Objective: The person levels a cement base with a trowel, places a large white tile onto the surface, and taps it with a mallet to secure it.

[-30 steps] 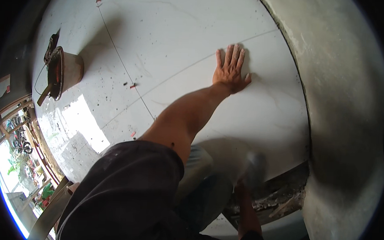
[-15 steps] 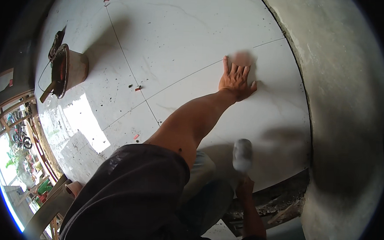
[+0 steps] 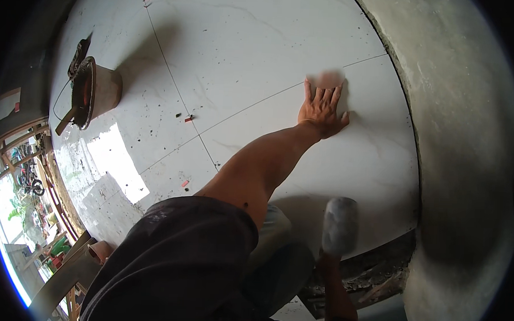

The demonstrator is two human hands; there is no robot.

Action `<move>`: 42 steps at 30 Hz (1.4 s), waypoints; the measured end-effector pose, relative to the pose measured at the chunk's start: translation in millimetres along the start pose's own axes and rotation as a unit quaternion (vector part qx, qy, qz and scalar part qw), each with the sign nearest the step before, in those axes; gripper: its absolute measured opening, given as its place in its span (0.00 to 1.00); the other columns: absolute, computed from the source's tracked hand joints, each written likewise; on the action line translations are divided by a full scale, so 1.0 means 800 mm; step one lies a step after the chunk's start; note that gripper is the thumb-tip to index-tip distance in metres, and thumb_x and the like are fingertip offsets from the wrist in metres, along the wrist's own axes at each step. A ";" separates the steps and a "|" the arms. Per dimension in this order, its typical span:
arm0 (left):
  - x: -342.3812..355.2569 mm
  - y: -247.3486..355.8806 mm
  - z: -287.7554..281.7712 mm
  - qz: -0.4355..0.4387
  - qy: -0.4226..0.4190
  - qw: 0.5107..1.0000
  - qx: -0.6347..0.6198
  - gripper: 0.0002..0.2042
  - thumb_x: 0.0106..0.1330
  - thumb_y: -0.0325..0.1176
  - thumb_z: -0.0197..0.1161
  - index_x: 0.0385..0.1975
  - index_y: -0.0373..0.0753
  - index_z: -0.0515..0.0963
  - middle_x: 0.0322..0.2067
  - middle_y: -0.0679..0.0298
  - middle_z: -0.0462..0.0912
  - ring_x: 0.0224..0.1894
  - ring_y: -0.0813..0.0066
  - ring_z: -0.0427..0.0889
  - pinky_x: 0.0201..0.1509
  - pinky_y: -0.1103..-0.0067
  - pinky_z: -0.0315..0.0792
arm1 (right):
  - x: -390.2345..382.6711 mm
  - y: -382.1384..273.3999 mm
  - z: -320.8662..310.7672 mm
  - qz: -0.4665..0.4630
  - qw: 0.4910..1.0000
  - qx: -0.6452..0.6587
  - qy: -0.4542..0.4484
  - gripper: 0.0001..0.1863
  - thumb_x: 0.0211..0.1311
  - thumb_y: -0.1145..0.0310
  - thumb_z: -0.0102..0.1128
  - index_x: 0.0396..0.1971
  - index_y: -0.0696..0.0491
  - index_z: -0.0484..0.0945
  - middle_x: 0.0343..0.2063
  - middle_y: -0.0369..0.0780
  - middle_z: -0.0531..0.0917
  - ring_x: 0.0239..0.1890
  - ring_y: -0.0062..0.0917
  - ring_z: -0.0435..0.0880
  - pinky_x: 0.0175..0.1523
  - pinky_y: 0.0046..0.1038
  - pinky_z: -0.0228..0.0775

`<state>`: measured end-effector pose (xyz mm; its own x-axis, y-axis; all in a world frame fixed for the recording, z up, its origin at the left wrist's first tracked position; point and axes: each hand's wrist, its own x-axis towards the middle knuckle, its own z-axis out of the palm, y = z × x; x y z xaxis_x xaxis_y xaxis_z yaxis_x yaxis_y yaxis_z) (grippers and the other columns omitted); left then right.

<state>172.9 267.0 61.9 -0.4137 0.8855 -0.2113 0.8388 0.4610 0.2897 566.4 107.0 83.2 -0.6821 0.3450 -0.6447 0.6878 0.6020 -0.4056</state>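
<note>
My left hand [image 3: 322,114] lies flat on a large white tile [image 3: 281,141] with faint veining, its fingers spread close to the joint with the tile beyond; the fingertips are blurred. Lower down, my right hand [image 3: 328,262] grips a mallet [image 3: 341,226] with a thick, rounded grey head. The head is raised above the tile's near part and hides most of the handle and some of my fingers. Past the tile's near edge, a dark, rough strip of ground [image 3: 378,269] shows.
A plastered wall [image 3: 460,112] curves along the right, with a narrow gap beside the tiles. At the left stands a dirty bucket [image 3: 106,88] with a wire handle and tools on its rim. Small red pieces [image 3: 189,119] and crumbs lie around the tile joints.
The mallet head has risen toward me and shifted slightly right and nearer. My left hand stays pressed on the tile, and the whole view has shifted a little.
</note>
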 end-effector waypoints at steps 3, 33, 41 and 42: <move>-0.004 -0.004 0.000 -0.005 -0.015 1.000 -0.001 0.40 0.65 0.57 0.42 0.70 0.41 0.39 0.72 0.59 0.36 0.74 0.63 0.30 0.73 0.54 0.26 | 0.016 0.004 0.011 0.054 0.991 0.012 0.119 0.17 0.63 0.63 0.51 0.48 0.55 0.72 0.33 0.48 0.80 0.31 0.44 0.79 0.37 0.41 0.71; -0.100 -0.072 0.001 -0.147 0.015 0.989 -0.024 0.40 0.62 0.54 0.45 0.70 0.40 0.41 0.72 0.57 0.36 0.73 0.56 0.31 0.70 0.48 0.26 | 0.034 -0.048 -0.060 0.104 0.961 0.049 0.253 0.14 0.59 0.68 0.54 0.42 0.59 0.76 0.35 0.50 0.81 0.38 0.48 0.80 0.45 0.39 0.74; -0.108 -0.071 0.009 -0.144 0.009 0.989 -0.038 0.40 0.62 0.54 0.46 0.70 0.40 0.41 0.72 0.58 0.36 0.74 0.57 0.32 0.70 0.47 0.27 | 0.033 -0.052 -0.079 0.192 0.970 0.129 -0.078 0.18 0.70 0.61 0.45 0.40 0.63 0.74 0.38 0.56 0.79 0.45 0.45 0.78 0.45 0.42 0.66; -0.103 -0.072 0.007 -0.149 0.009 0.988 -0.033 0.40 0.62 0.54 0.46 0.70 0.40 0.41 0.72 0.58 0.36 0.74 0.57 0.32 0.70 0.47 0.27 | 0.039 -0.050 -0.076 0.186 0.971 0.131 -0.081 0.18 0.70 0.61 0.45 0.40 0.63 0.74 0.38 0.56 0.79 0.45 0.45 0.78 0.45 0.42 0.66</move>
<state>160.9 167.3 57.6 -0.6453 0.7110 -0.2792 0.6547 0.7031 0.2774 502.5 137.7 118.5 -0.3413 0.3739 -0.8624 0.9329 0.2472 -0.2621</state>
